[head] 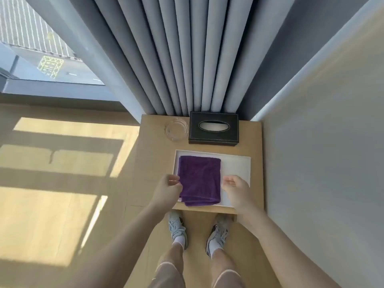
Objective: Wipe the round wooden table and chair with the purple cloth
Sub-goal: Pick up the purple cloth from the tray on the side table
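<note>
A folded purple cloth [199, 179] lies in the left half of a white tray [236, 163] on a small wooden side table [153, 163]. My left hand [167, 191] hovers at the cloth's left edge with its fingers loosely curled, holding nothing. On the other side, my right hand [236, 191] hangs over the tray just right of the cloth, fingers also loosely curled and empty. Neither hand clearly touches the cloth. No round wooden table or chair is in view.
A black tissue box [213, 129] and a clear glass ashtray [176, 129] stand at the back of the side table. Grey curtains [187, 59] hang behind it, and a wall [322, 163] runs along the right. Sunlit wooden floor [62, 183] lies to the left.
</note>
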